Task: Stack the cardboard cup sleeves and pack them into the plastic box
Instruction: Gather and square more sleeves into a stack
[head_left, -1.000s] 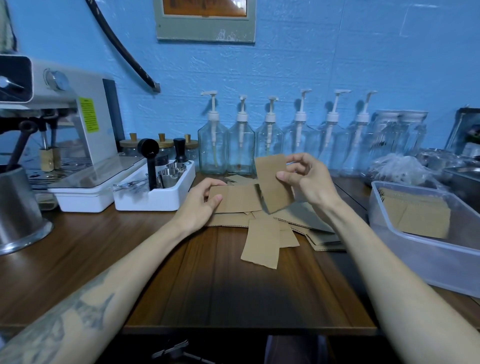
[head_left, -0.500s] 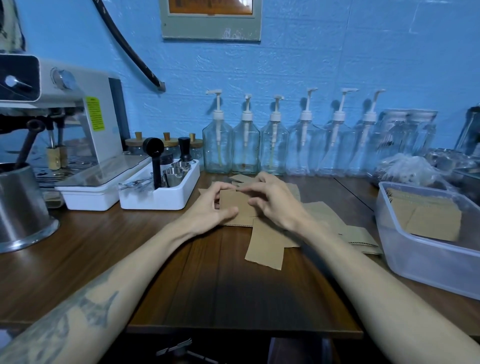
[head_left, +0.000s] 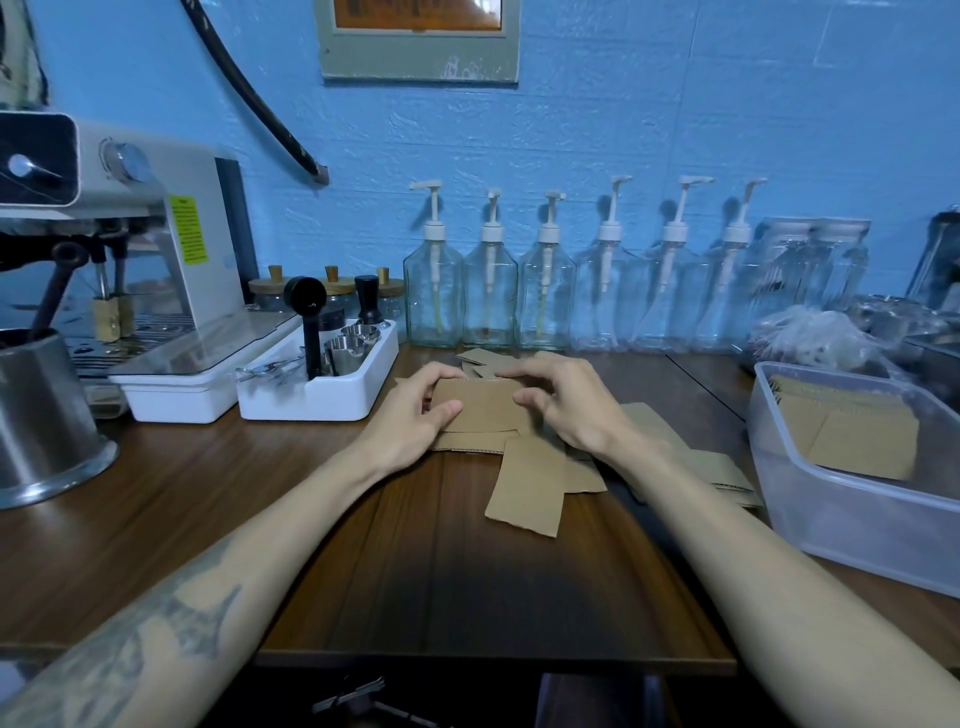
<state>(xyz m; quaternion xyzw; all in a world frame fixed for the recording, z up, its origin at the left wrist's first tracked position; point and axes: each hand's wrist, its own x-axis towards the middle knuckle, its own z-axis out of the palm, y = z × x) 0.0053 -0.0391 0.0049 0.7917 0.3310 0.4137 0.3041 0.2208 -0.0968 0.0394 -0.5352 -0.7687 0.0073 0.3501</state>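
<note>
Your left hand (head_left: 410, 415) and right hand (head_left: 566, 405) both grip one small stack (head_left: 480, 408) of cardboard sleeves on the table (head_left: 441, 571), at its middle rear. Your left thumb presses the stack's near left corner while the fingers curl over its far edge; your right fingers curl over the far right edge with the thumb against the right side. The stack lies flat on other loose sleeves. One sleeve (head_left: 527, 486) juts toward you just below the stack, and more sleeves (head_left: 717, 467) spread out under and past your right forearm. The box (head_left: 831, 509) sits to your right, near the spread, with sleeves (head_left: 852, 434) already lying inside. A white tray (head_left: 322, 395) stands just left of your left hand, and pump bottles (head_left: 545, 291) line the wall behind.
</note>
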